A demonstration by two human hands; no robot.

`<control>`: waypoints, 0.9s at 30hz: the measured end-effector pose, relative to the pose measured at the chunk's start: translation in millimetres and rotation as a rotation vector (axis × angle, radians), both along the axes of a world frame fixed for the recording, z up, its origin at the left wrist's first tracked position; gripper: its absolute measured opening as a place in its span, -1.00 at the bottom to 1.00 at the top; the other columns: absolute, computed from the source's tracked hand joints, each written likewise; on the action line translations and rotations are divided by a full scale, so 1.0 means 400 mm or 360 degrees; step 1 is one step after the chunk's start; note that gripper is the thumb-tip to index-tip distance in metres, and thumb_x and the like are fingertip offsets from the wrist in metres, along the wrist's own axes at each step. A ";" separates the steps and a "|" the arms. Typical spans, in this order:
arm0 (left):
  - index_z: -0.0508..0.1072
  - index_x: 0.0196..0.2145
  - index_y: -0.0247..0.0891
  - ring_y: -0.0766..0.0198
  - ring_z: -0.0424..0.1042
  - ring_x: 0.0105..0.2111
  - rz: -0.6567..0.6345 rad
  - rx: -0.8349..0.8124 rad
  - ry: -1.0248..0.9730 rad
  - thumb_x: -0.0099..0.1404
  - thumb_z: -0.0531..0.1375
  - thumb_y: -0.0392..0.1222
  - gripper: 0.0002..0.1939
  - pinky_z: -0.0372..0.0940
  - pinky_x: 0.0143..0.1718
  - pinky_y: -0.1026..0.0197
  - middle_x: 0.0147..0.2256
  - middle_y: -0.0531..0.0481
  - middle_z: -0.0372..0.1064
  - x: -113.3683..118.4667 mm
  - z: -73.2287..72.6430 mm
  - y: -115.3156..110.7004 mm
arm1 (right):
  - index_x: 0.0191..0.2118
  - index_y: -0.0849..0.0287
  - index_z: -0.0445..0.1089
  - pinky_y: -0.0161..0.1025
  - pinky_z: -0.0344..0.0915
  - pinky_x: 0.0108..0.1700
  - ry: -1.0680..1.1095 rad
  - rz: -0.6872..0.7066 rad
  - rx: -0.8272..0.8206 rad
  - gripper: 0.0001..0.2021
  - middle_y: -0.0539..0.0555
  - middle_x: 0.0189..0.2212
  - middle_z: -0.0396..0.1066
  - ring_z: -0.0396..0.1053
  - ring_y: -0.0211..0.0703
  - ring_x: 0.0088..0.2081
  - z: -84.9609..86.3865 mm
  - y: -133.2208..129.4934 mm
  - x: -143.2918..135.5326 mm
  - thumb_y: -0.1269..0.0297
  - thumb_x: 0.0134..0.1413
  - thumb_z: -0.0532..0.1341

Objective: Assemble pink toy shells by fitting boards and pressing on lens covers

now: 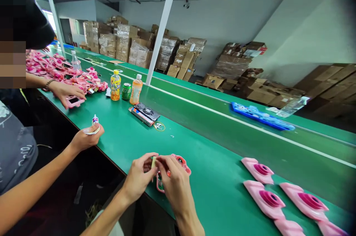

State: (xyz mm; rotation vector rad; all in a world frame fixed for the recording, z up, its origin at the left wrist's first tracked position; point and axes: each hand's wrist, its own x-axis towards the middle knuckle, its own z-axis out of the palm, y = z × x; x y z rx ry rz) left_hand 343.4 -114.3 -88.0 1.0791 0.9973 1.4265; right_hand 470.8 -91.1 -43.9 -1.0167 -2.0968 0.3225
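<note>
My left hand [140, 176] pinches a small pale-yellow strip [154, 161] between thumb and fingertips, above the table edge. Right beside it, my right hand [175, 178] has its fingers drawn together at the strip; what they pinch, if anything, is hidden. Beneath and behind my right hand lies a pink toy camera shell [180, 160] with a dark round centre. Part of a pink frame with green inside [160, 182] shows between my hands, and the rest is covered.
A co-worker's hand holds a small glue bottle [95, 120]; the other touches a pink camera piece [74, 101] near a pink heap [63, 69]. Bottles [136, 89], a can [126, 91] and a flat box [144, 113] stand mid-table. Several pink camera shells [269, 197] lie right, a blue tray [260, 115] beyond.
</note>
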 end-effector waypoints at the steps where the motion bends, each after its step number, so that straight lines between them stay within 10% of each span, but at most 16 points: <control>1: 0.47 0.08 -0.32 0.21 0.54 -0.28 0.0005 0.0002 0.0012 0.28 0.32 0.03 -0.49 0.42 -0.21 0.23 -0.16 -0.15 0.58 -0.001 -0.002 0.001 | -0.19 0.12 0.49 -0.22 0.40 -0.21 0.0000 -0.0001 -0.0002 -0.77 0.08 -0.29 0.53 0.48 -0.13 -0.27 -0.005 0.008 0.000 0.27 0.38 0.08; 18: 0.48 0.18 -0.29 -0.05 0.48 0.07 0.0053 -0.0052 0.0161 0.31 0.27 0.00 -0.46 0.29 0.23 0.00 0.08 -0.17 0.51 -0.009 0.000 0.002 | -0.33 0.10 0.26 -0.25 0.31 -0.35 -0.0419 0.0041 0.0279 -0.76 0.05 -0.37 0.38 0.36 -0.15 -0.40 -0.028 0.027 0.010 0.55 0.27 -0.03; 27: 0.45 0.20 -0.34 0.07 0.53 -0.08 -0.0019 -0.0226 -0.0164 0.27 0.24 0.05 -0.38 0.42 0.00 0.12 -0.07 -0.17 0.57 -0.040 0.010 0.019 | 0.02 0.15 0.36 0.01 0.44 0.14 -0.0242 0.0249 0.0292 -0.60 0.23 0.19 0.38 0.30 0.01 0.24 -0.068 -0.057 0.019 0.60 0.26 -0.09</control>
